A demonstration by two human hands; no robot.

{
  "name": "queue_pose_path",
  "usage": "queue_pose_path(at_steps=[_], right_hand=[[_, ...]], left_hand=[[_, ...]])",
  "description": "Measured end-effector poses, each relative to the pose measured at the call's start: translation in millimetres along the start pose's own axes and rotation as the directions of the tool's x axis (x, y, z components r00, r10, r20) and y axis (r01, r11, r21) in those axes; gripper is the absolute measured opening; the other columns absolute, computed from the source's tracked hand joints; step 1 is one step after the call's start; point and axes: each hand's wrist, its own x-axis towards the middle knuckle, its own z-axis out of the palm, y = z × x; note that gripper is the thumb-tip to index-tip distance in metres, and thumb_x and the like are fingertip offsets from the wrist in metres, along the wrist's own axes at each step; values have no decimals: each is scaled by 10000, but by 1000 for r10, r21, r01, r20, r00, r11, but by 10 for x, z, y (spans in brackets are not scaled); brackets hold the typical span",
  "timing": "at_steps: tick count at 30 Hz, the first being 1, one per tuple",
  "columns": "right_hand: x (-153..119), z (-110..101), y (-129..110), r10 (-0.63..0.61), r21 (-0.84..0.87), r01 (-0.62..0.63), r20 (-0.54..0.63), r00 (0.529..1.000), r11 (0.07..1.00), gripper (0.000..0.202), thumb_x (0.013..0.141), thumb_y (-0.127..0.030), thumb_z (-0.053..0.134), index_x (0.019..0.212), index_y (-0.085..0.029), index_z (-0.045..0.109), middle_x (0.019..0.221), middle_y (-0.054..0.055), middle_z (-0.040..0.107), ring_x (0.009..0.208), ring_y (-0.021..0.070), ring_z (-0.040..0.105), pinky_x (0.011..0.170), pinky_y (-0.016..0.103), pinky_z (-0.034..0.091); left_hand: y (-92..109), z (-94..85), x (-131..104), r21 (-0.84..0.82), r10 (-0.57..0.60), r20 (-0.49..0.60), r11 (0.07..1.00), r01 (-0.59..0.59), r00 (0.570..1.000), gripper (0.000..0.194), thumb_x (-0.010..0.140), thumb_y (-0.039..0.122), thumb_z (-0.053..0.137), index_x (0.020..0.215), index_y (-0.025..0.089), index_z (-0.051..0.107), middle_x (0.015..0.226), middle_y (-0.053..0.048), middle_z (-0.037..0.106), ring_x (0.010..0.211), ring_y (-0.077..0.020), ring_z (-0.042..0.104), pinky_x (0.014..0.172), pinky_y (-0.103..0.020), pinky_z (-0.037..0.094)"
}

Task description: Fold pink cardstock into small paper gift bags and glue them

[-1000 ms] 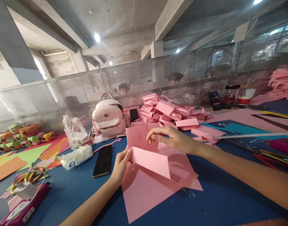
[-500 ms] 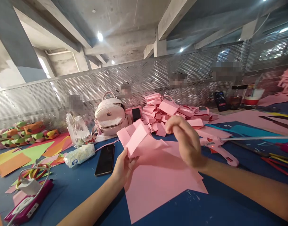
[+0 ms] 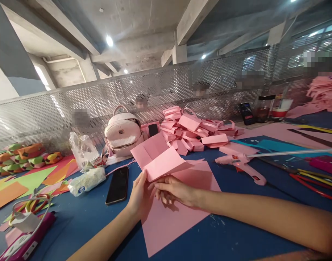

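- Blue bench (image 3: 81, 224), carrying everything below.
- Pile of pink paper pieces (image 3: 190, 125), at the back, right of the backpack.
- Pale backpack (image 3: 122, 136), upright near the mesh fence.
- Pink sheet (image 3: 166, 232), flat under the hands.
- Folded pink paper (image 3: 166, 163), held up above the sheet, one flap raised behind.
- Left hand (image 3: 138, 192): grip pinching the folded pink paper's near left corner.
- Right hand (image 3: 178, 190): fingers curled at its lower edge; cannot tell whether this grip grasps it.
- Pink glue gun (image 3: 244, 165), lying right of the sheet.
- Black phone (image 3: 117, 185), left of the left hand.
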Motion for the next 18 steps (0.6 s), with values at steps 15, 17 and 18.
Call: queue_pose_path(at_steps=[15, 17, 18], right_hand=[[-54, -71, -57, 134, 360, -179, 145, 980, 916, 201, 769, -257, 814, 783, -135, 655, 709, -24, 548, 514, 22, 402, 432, 102, 338], [-55, -71, -59, 126, 352, -168, 140, 982, 921, 208, 777, -266, 808, 771, -146, 639, 698, -29, 539, 511, 28, 392, 427, 110, 324], [-56, -69, -61, 123, 345, -164, 137, 983, 924, 219, 776, -275, 809, 764, -148, 630, 684, -34, 529, 504, 28, 383, 424, 113, 316]], left_hand=[[49, 59, -29, 136, 99, 100, 984, -112, 990, 400, 820, 517, 753, 722, 160, 601, 620, 40, 520, 596, -96, 482, 608, -228, 432], [46, 55, -25, 149, 106, 93, 982, -119, 990, 402, 811, 515, 759, 710, 158, 605, 625, 38, 526, 597, -96, 482, 617, -232, 431], [45, 51, -22, 155, 109, 89, 980, -121, 990, 406, 802, 517, 765, 703, 157, 606, 621, 39, 523, 593, -95, 478, 616, -234, 429]])
